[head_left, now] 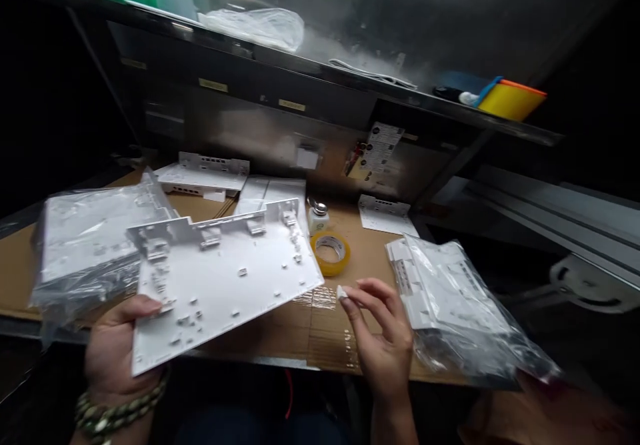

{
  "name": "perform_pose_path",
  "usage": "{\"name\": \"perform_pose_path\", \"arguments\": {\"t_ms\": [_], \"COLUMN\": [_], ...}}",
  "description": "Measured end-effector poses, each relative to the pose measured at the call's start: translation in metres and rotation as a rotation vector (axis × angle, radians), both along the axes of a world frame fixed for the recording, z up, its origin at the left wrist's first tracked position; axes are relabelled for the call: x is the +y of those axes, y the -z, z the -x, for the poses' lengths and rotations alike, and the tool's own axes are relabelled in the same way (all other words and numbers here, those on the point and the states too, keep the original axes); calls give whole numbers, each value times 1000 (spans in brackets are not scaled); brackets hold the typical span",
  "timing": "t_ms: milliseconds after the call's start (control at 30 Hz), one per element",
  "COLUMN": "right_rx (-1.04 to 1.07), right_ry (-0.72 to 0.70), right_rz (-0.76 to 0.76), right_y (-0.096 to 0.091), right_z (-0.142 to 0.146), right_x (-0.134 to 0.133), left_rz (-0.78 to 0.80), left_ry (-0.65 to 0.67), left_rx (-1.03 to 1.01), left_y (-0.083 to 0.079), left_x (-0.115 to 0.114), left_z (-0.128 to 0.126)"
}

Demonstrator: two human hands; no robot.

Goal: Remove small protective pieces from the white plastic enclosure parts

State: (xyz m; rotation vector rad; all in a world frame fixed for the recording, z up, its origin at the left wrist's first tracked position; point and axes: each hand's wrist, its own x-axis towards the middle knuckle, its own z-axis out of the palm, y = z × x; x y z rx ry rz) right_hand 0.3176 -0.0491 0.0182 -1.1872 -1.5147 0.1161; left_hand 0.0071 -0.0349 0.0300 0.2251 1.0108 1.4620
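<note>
- White plastic panel (220, 278), flat with small clips and a raised ribbed edge along its far side, is held tilted above the cardboard-covered workbench (300, 338).
- Left hand (120, 351) grasps the panel at its 7 o'clock corner, thumb lying on top of the surface, fingers hidden beneath; a beaded bracelet (120, 411) circles the wrist.
- Right hand (383, 338) hovers just off the panel's 4 o'clock corner, not touching it; thumb and forefinger are pinched on a small white piece (343, 292), the other fingers loosely curled.
- At 9 o'clock from the panel lies a clear plastic bag (85, 251) with more white parts inside, its edge partly under the held panel.
- At 3 o'clock from the right hand sits a second bagged stack of white parts (450, 298), resting on the bench's near right corner.
- A roll of yellow tape (331, 253) lies flat at 12 o'clock from the right hand, just beside the panel's far right corner; a small bottle with a metal cap (319, 217) stands right behind it.
- Further white panels (205, 178) lie at the back of the bench, at 12 o'clock from the held one, and a small one (383, 215) sits at 1 o'clock from the tape.
- On the shelf above, at 2 o'clock, stands a yellow and orange container (510, 99).
</note>
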Motion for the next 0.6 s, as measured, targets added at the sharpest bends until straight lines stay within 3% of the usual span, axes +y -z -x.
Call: {"name": "perform_pose_path", "arguments": {"t_ms": [100, 200, 267, 433, 600], "right_rx": [-58, -107, -97, -160, -58], "right_ry": [-75, -22, 9, -71, 41], "right_rz": [15, 25, 5, -18, 45], "right_y": [0, 1, 3, 14, 13], "right_z": [6, 9, 9, 4, -7], "right_x": [0, 3, 3, 4, 18], "left_rz": [180, 255, 306, 369, 261], "left_ry": [-121, -131, -88, 22, 121], "left_rx": [-13, 69, 46, -24, 284], "left_y": [7, 7, 1, -14, 5], "left_x": [-5, -7, -8, -9, -16], "left_z": [5, 5, 3, 2, 13]}}
